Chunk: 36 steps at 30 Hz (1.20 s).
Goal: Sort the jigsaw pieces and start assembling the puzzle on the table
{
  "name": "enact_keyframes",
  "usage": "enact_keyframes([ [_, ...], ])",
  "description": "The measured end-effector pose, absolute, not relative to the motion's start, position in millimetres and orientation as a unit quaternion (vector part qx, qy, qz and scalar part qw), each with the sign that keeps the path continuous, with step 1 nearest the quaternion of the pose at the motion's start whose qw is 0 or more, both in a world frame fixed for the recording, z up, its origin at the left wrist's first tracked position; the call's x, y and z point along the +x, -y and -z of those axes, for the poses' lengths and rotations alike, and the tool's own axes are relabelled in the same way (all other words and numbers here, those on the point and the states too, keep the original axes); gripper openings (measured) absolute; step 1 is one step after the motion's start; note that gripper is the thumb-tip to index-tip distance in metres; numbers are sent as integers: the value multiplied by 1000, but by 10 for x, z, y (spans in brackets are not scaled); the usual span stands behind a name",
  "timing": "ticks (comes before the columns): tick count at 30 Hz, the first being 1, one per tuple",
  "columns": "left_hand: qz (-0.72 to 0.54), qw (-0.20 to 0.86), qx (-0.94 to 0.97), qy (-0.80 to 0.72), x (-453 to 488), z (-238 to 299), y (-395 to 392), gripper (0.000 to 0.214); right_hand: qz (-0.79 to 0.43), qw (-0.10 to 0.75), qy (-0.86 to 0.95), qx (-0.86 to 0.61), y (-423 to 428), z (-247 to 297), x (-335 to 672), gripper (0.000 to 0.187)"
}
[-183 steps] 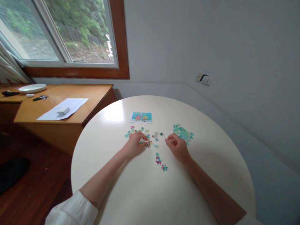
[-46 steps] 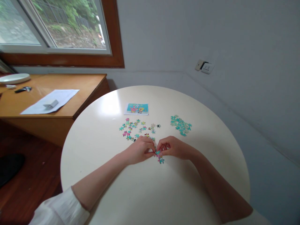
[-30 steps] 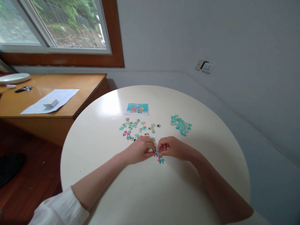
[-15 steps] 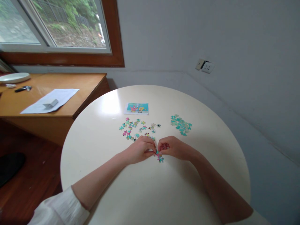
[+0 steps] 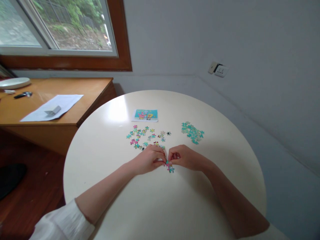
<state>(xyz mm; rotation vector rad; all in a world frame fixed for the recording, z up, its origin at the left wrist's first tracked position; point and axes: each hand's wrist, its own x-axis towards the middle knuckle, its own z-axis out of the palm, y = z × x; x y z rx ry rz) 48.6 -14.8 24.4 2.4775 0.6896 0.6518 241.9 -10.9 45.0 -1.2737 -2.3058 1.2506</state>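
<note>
My left hand (image 5: 149, 159) and my right hand (image 5: 183, 156) meet fingertip to fingertip on the round cream table (image 5: 120, 193). Both are curled in a pinch on a small joined cluster of teal and pink puzzle pieces (image 5: 170, 166) that lies on the tabletop between them. Just beyond my left hand, several loose mixed-colour pieces (image 5: 142, 135) are scattered. A heap of teal pieces (image 5: 192, 132) sits beyond my right hand. A small reference picture card (image 5: 145, 114) lies farther back.
A wooden desk (image 5: 82, 93) stands to the left with a sheet of paper (image 5: 52, 106), a white plate (image 5: 13, 82) and a dark small item (image 5: 22, 95). The window is above it. The grey wall with a socket (image 5: 218, 69) runs along the right.
Six seconds ago my hands were apart, the left among the loose pieces and the right curled near the teal heap. They came together on the cluster and have hardly moved in the last second.
</note>
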Motion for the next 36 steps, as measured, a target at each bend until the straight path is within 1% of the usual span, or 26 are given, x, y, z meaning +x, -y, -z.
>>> enact_keyframes([
  [6, -226, 240, 908, -257, 472, -216, 145, 16, -455, 105, 778, -421, 96, -454, 2447, 16],
  [15, -219, 243, 906, -268, 481, -249, 152, 19, -425, 95, 787, -437, 111, -459, 2427, 15],
  [19, -226, 241, 906, -266, 479, -240, 150, 18, -431, 97, 788, -429, 108, -458, 2438, 15],
  [21, -226, 241, 906, -264, 476, -240, 150, 18, -445, 112, 784, -419, 90, -429, 2455, 14],
  [24, -219, 239, 907, -268, 472, -247, 153, 18, -457, 160, 768, -418, 41, -359, 2478, 13],
  [28, -209, 231, 909, -278, 470, -240, 159, 17, -447, 219, 744, -446, -15, -288, 2475, 16],
  [31, -206, 230, 908, -283, 469, -231, 164, 16, -460, 236, 726, -454, -29, -270, 2461, 19],
  [36, -196, 225, 912, -280, 471, -313, 213, 16, -476, 242, 714, -453, -38, -252, 2470, 21],
])
